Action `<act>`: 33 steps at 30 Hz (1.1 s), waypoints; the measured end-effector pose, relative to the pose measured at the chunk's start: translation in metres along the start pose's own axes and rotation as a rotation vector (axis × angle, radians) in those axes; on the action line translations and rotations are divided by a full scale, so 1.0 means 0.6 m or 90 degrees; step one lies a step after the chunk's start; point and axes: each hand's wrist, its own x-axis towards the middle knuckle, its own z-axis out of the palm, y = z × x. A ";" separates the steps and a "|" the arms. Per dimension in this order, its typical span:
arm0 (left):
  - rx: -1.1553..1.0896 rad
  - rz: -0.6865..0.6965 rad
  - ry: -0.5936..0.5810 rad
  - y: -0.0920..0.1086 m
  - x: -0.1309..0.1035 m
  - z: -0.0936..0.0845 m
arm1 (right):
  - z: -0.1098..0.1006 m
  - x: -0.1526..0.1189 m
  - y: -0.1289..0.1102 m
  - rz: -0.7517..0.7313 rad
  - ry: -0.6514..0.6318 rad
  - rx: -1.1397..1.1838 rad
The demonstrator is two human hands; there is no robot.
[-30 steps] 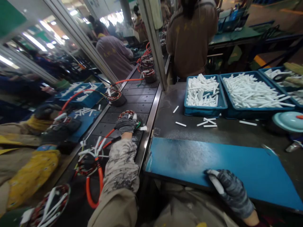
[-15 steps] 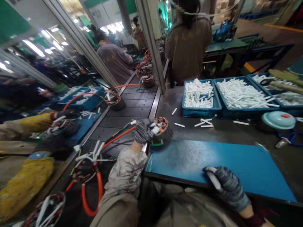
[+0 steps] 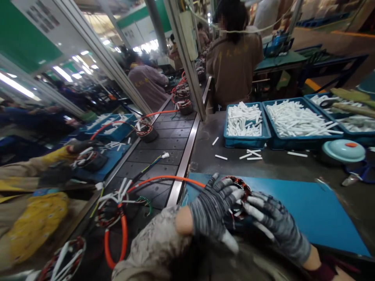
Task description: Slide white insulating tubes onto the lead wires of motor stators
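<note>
Where the wound coil sits, both hands touch.

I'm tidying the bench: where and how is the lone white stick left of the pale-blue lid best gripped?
Likely across the middle of the white stick, from above: it is slender, lies flat and alone, and the blue bin stands close behind.

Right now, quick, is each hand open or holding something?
Left hand: open, fingers spread at the wire coil.
Right hand: at the coil's right side; can't tell if it's gripping.
</note>
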 end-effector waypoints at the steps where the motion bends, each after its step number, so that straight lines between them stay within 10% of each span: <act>1: -0.052 0.024 -0.024 -0.009 0.001 -0.023 | -0.002 0.009 0.006 0.012 0.012 0.013; 4: -0.160 0.022 -0.032 -0.023 0.011 -0.066 | -0.007 0.038 0.020 0.031 0.007 0.082; 8: -0.082 -0.048 -0.032 -0.012 0.028 -0.052 | -0.007 0.081 0.023 -0.047 -0.066 0.225; 19: 0.221 -0.140 -0.050 -0.020 0.027 -0.035 | -0.022 0.135 0.050 0.370 -0.263 0.763; 24: -0.048 -0.158 -0.107 -0.032 0.026 -0.047 | -0.014 0.153 0.053 0.452 -0.275 0.670; 33: -0.434 -0.296 0.054 -0.015 0.010 -0.021 | -0.010 0.177 0.051 0.487 -0.348 0.688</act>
